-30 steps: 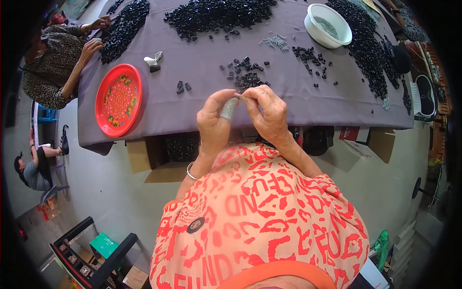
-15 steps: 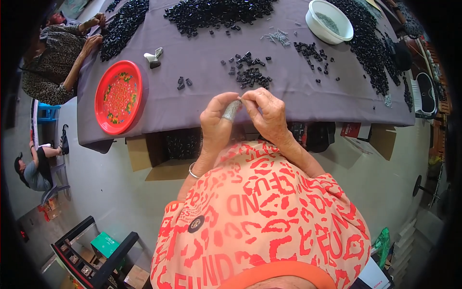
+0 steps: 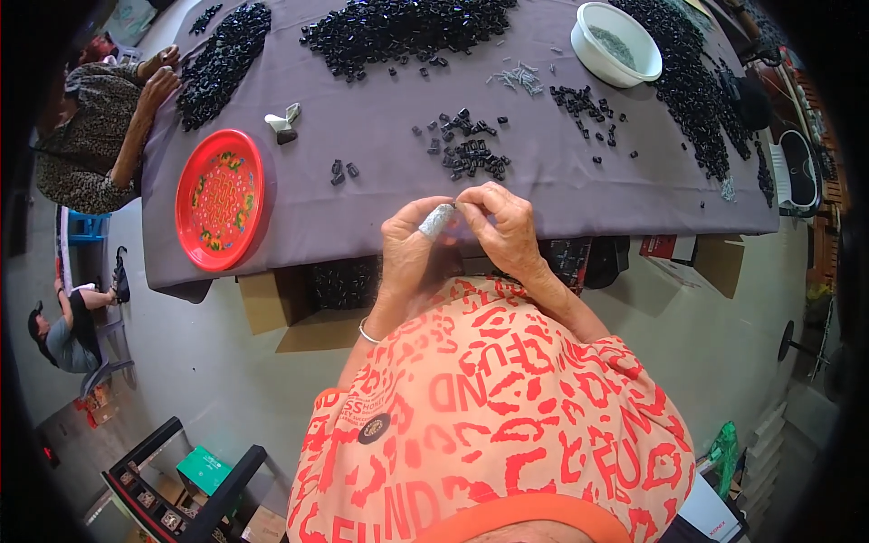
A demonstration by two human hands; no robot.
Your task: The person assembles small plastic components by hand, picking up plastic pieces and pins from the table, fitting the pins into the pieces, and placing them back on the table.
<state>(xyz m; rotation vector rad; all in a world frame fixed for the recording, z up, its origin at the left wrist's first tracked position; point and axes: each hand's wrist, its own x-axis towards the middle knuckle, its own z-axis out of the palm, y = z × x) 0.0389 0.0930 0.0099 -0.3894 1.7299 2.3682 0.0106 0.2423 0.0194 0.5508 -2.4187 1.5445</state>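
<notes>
Black pieces [image 3: 474,159] lie heaped on the grey cloth [image 3: 299,208], just beyond the hands. Around them are a red plate [image 3: 220,201], a white bowl [image 3: 597,72] and larger heaps [image 3: 398,36]. A carton [image 3: 317,337] shows below the table edge; a co-worker [image 3: 95,136] is at left. The left hand [image 3: 409,244], forefinger wrapped, and right hand [image 3: 502,226] meet fingertip to fingertip; whether they grip anything, I cannot tell.

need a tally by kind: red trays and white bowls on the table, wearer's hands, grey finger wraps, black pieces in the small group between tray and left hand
Red tray: 1
White bowl: 1
Wearer's left hand and right hand: 2
Grey finger wrap: 1
Black pieces, small group: 3
Total: 8
</notes>
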